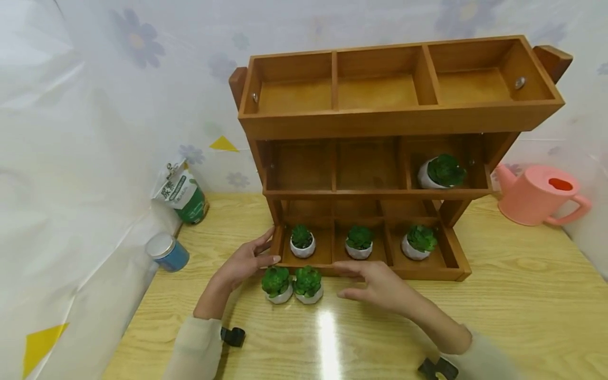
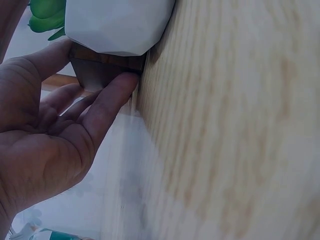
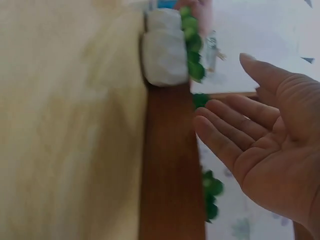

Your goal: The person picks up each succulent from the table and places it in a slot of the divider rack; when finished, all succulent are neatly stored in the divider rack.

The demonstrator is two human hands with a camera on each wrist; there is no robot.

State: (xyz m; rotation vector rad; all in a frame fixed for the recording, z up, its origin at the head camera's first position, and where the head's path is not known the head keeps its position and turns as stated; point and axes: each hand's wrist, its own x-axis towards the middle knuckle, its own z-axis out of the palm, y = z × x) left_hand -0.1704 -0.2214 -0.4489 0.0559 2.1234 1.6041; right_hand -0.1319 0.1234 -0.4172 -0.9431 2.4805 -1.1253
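A wooden three-tier shelf (image 1: 332, 124) stands on the table. My left hand (image 1: 243, 264) grips its lower left front corner; in the left wrist view the hand (image 2: 60, 110) has thumb and fingers round the dark corner (image 2: 100, 67), beside a white pot (image 2: 117, 25). Two potted succulents (image 1: 277, 285) (image 1: 308, 285) stand on the table before the bottom tier. My right hand (image 1: 380, 285) is at the tier's front edge, right of them, holding nothing. In the right wrist view this hand (image 3: 270, 130) has its fingers extended beside the wooden front board (image 3: 170, 160).
Each bottom compartment holds one succulent (image 1: 302, 241) (image 1: 359, 243) (image 1: 419, 242); another (image 1: 443, 171) sits in the middle tier's right compartment. A blue jar (image 1: 168, 253) and a green-and-white bag (image 1: 182, 192) stand at left, a pink watering can (image 1: 537, 195) at right. Black straps are on both wrists.
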